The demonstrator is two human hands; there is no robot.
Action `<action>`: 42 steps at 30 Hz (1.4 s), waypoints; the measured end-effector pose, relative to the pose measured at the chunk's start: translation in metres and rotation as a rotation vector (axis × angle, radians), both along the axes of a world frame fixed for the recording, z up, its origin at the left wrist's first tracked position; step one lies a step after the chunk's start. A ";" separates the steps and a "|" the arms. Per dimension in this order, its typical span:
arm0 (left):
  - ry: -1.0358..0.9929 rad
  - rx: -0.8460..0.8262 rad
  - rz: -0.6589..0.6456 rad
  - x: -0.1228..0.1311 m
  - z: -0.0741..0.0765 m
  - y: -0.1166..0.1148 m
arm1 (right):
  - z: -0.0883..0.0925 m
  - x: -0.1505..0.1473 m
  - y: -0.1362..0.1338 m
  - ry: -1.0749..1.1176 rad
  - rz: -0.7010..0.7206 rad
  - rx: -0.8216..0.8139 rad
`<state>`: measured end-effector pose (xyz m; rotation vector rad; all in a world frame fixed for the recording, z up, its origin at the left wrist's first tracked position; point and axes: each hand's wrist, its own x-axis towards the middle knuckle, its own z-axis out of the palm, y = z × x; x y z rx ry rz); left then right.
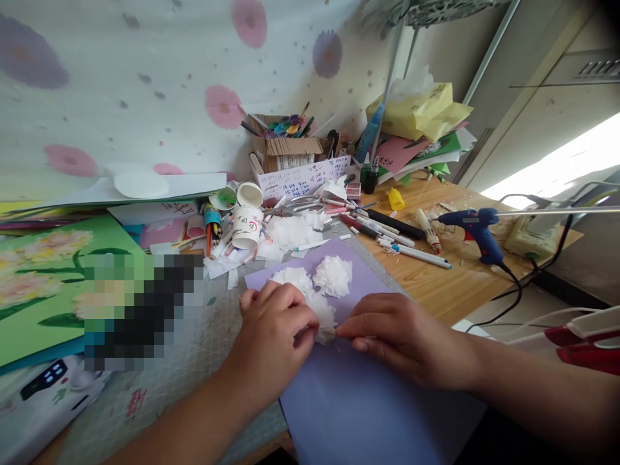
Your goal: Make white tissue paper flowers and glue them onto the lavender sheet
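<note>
A purple sheet of paper (358,407) lies in front of me with three ruffled white paper flowers on it. The lowest paper flower (323,314) sits between my hands. My left hand (274,323) is closed, thumb and fingers curled at this flower's left side and partly covering it. From the right, my right hand (394,329) pinches at the flower's lower right edge; its fingertips are close together. Just above are the upper right paper flower (333,276) and the upper left paper flower (293,279), the latter partly behind my left hand.
Paper scraps (290,234), a paper cup (247,227) and several pens (416,254) lie behind the sheet. A blue glue gun (477,229) rests at the right with its cable. Left are a green flower picture (116,239) and a white device (58,394) on the cutting mat (194,368).
</note>
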<state>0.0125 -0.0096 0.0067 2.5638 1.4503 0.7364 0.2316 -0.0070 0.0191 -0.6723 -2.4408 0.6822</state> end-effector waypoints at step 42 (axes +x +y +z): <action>0.069 -0.241 -0.097 -0.027 0.015 0.024 | -0.005 -0.001 0.000 -0.038 0.008 0.115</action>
